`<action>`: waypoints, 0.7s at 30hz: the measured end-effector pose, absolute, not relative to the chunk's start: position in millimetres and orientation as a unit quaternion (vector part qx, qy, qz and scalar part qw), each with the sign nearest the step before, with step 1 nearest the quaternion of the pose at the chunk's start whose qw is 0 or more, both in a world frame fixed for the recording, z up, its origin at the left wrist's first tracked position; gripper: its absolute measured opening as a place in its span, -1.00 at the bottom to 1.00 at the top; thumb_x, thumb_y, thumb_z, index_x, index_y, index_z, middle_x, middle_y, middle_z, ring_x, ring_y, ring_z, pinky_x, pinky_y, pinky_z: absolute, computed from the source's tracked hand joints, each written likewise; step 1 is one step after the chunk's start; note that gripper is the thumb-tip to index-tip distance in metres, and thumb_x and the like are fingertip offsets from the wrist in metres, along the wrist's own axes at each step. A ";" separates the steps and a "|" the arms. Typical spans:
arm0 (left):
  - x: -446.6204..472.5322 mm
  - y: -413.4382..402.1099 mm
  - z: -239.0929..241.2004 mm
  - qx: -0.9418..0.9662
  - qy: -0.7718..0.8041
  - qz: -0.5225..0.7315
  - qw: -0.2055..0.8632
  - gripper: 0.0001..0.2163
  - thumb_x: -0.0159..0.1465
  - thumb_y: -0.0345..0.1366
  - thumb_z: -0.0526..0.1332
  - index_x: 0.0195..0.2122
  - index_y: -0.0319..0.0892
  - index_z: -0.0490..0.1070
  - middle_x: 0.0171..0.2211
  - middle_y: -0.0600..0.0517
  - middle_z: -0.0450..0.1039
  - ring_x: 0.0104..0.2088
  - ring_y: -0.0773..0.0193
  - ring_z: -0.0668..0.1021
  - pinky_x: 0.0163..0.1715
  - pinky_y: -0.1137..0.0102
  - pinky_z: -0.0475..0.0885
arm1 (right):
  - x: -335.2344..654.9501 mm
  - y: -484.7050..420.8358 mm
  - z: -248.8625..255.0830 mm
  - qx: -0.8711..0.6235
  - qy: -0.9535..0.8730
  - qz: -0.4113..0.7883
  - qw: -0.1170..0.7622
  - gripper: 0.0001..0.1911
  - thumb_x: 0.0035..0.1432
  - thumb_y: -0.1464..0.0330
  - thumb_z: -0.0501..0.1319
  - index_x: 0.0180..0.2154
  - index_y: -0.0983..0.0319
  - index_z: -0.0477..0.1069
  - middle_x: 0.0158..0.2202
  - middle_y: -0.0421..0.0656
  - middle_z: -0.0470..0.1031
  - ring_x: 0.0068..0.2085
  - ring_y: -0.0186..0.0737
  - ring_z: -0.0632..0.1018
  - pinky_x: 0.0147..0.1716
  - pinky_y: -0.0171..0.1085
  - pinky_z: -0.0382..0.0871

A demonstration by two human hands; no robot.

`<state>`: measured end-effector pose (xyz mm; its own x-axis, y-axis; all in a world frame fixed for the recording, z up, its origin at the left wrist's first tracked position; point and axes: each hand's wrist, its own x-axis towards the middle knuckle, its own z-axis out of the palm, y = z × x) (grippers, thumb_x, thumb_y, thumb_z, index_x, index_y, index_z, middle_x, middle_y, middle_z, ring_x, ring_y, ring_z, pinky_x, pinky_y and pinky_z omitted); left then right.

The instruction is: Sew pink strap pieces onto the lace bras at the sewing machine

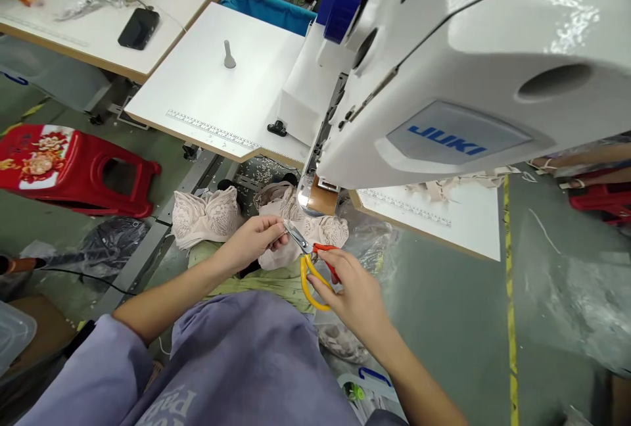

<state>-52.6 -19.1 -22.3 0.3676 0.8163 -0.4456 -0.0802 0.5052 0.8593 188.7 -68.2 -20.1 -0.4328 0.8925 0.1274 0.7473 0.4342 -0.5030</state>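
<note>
My right hand (352, 284) grips a pair of scissors (311, 261) with one red and one yellow handle loop. The blades point up and left, towards my left hand (259, 236). My left fingers are pinched together at the blade tips; whatever they hold is too small to make out. Below and behind the hands, a beige lace bra (279, 252) lies over my lap, partly covered by my left hand. Another beige lace bra (204, 215) sits to the left, its padded cups facing up.
A white JUKI sewing machine (444, 91) looms close at upper right. White tabletops (197, 64) with printed rulers stand ahead. At left is a red stool (98, 173); a phone (139, 28) lies on the far table. Beige fabric strips (438, 189) rest on the right tabletop.
</note>
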 end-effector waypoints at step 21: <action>-61.8 -20.1 -30.6 0.374 0.496 0.357 0.698 -0.67 0.25 -0.07 0.29 -0.48 -0.23 0.39 -0.57 0.13 0.33 -0.53 0.44 0.31 -0.47 0.48 0.20 | 176.4 -73.8 -31.8 -0.529 -0.712 0.396 0.239 -0.53 0.03 0.39 0.30 0.02 0.13 0.34 -0.13 -0.14 0.46 -0.41 -0.32 0.42 -0.40 -0.27 0.40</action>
<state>-61.8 -20.1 -30.6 0.2529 0.8688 -0.4256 -0.1264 0.4658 0.8758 176.4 -73.8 -31.8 -0.3268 0.9417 -0.0796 0.5637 0.1266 -0.8162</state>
